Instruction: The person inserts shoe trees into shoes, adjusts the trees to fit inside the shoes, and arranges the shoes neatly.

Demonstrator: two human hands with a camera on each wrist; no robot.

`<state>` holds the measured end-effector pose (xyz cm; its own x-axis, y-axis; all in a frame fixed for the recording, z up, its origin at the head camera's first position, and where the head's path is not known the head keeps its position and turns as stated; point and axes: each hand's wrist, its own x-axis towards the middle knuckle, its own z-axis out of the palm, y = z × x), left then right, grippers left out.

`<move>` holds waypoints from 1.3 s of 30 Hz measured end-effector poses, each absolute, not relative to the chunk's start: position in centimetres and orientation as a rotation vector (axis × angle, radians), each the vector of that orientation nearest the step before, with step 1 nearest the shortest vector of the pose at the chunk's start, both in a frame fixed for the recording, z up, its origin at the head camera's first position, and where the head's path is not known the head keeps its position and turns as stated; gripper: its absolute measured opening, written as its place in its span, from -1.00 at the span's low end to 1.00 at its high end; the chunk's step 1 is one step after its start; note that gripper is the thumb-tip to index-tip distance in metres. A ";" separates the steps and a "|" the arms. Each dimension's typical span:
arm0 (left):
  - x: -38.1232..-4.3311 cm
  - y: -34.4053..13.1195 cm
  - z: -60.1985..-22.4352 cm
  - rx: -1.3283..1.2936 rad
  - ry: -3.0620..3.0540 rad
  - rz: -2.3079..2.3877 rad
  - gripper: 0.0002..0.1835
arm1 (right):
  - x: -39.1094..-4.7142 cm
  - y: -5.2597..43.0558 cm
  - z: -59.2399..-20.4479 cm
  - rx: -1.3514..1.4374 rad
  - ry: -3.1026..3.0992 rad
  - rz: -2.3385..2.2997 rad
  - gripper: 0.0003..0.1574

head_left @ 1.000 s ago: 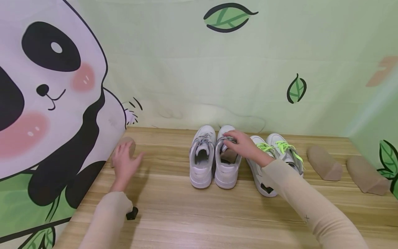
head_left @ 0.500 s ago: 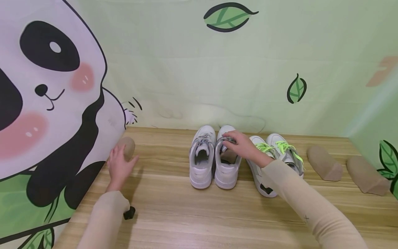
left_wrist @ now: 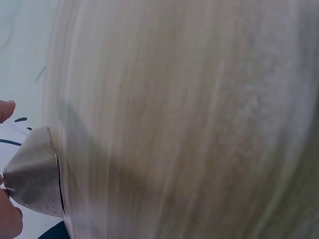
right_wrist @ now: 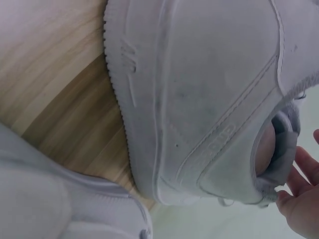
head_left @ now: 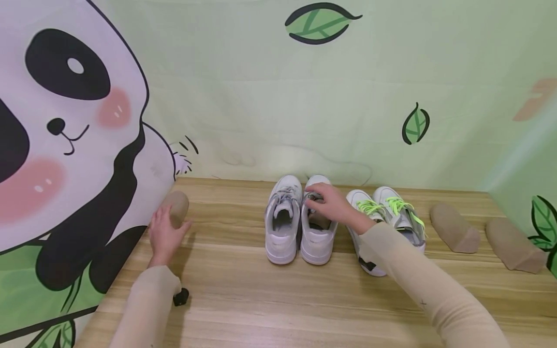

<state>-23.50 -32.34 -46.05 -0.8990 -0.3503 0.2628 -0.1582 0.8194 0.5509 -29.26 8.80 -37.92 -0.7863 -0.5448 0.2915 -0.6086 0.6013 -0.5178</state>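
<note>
At the left end of the board, a brown foot-shaped shoe insert lies by the panda print. My left hand is at its near end, thumb apart on the right; in the left wrist view, fingertips meet the insert's narrow end. Centrally stands a pair of white sneakers, a left sneaker and a right sneaker. Over the right one's tongue and laces is my right hand, with a gap between thumb and forefinger. A brown insert shows inside that sneaker in the right wrist view.
To the right stands a second sneaker pair with lime-green laces, partly hidden by my right sleeve. Two brown inserts lie beyond it. A printed fabric backdrop rises behind the wooden board.
My left hand has moved slightly left and down, uncovering more of the insert. My right hand has shifted a little left over the sneaker's laces. The shoes have stayed put.
</note>
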 end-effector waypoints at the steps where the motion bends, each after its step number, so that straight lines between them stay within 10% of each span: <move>1: -23.5 -32.4 -46.1 0.386 -2.647 -0.757 -0.22 | -29.3 8.7 -37.9 0.990 -2.720 0.938 -0.54; 39: -23.9 -32.8 -46.8 0.544 -2.558 -0.865 -0.14 | -28.9 5.2 -38.1 1.076 -2.862 0.764 -0.36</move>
